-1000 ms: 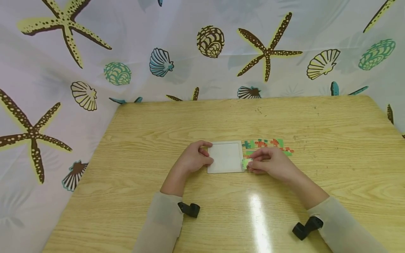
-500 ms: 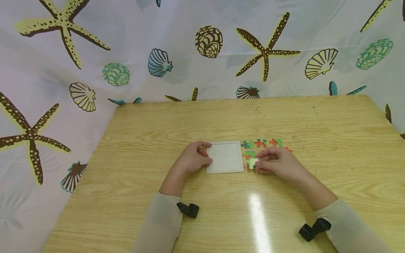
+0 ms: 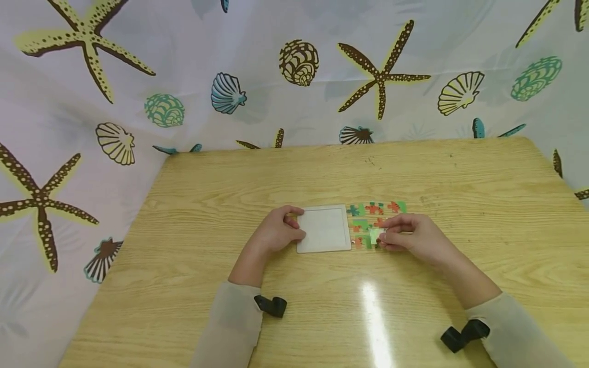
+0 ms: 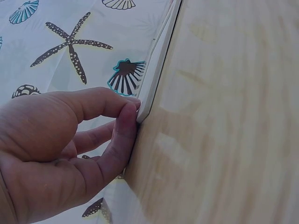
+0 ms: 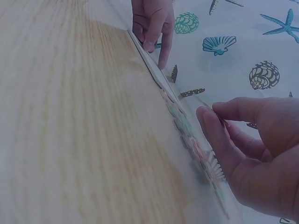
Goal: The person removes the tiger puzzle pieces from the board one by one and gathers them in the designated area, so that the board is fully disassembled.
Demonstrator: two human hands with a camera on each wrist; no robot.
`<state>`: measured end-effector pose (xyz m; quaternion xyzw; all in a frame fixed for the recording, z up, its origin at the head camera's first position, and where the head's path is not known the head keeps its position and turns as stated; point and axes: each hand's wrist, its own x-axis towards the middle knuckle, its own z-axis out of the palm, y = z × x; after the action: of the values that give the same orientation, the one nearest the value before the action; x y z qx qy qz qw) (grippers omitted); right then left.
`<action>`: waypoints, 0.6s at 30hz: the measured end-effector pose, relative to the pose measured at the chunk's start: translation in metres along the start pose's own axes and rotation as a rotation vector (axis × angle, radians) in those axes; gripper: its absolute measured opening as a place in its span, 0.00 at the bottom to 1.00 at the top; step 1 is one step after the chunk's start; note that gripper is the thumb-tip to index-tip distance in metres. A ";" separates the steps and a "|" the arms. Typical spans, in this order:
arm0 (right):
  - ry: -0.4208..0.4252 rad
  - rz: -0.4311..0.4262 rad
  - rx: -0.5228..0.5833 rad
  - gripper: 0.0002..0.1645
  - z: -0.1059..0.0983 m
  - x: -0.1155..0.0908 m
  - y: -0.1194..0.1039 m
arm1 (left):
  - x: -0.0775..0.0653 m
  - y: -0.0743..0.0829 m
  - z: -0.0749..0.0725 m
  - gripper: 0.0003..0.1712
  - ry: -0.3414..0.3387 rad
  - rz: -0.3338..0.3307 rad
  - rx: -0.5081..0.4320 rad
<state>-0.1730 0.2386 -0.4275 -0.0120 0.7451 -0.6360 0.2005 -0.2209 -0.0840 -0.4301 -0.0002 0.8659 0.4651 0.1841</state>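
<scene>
A square white puzzle tray (image 3: pixel 323 230) with a raised rim lies on the table. My left hand (image 3: pixel 277 230) holds its left edge, thumb and curled fingers at the rim; the left wrist view shows these fingertips (image 4: pixel 125 114) against the tray's edge (image 4: pixel 152 88). My right hand (image 3: pixel 411 237) pinches a light green jigsaw piece (image 3: pixel 375 235) between thumb and fingers. In the right wrist view the piece shows only as a thin edge, raised above the other pieces. Several red and green jigsaw pieces (image 3: pixel 361 225) lie in rows right of the tray; the right hand hides some.
The wood-grain table (image 3: pixel 221 194) reaches back to a white cloth (image 3: pixel 257 46) printed with starfish and shells. A bright light reflection crosses the tabletop in front of the pieces. Each sleeve carries a black wrist mount (image 3: pixel 271 305).
My right hand has moved right with its jigsaw piece, away from the tray's right edge and over the laid-out pieces, uncovering some of them. My left hand stays at the tray.
</scene>
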 end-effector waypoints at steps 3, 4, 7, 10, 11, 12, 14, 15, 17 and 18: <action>0.004 0.006 0.000 0.23 -0.001 0.000 0.000 | 0.000 0.000 0.000 0.29 -0.002 0.000 -0.008; 0.006 0.007 -0.002 0.23 -0.002 0.000 0.000 | 0.000 0.000 0.000 0.29 -0.002 0.002 -0.009; 0.011 0.011 -0.009 0.24 -0.005 -0.001 0.000 | 0.001 0.001 0.001 0.29 0.000 0.003 -0.007; 0.012 0.012 -0.016 0.24 -0.008 -0.003 0.000 | 0.002 0.001 0.001 0.29 0.002 0.007 -0.005; 0.012 0.013 -0.017 0.24 -0.009 -0.004 0.000 | 0.002 0.001 0.001 0.29 0.001 0.008 -0.006; 0.011 0.014 -0.017 0.24 -0.010 -0.004 0.000 | 0.002 0.001 0.001 0.29 -0.001 0.008 -0.006; 0.006 0.012 -0.013 0.24 -0.012 -0.005 -0.001 | 0.002 0.001 0.001 0.29 -0.002 0.006 -0.009; 0.003 0.011 -0.011 0.25 -0.012 -0.005 -0.001 | 0.002 0.000 0.001 0.29 -0.002 0.004 -0.008; -0.006 0.012 -0.003 0.25 -0.014 -0.004 -0.001 | 0.002 -0.001 0.001 0.29 -0.002 -0.002 -0.009; -0.011 0.012 -0.003 0.25 -0.014 -0.004 -0.001 | 0.002 -0.001 0.001 0.29 -0.003 -0.004 -0.009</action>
<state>-0.1738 0.2529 -0.4240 -0.0114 0.7449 -0.6336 0.2084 -0.2227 -0.0834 -0.4321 -0.0020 0.8636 0.4686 0.1861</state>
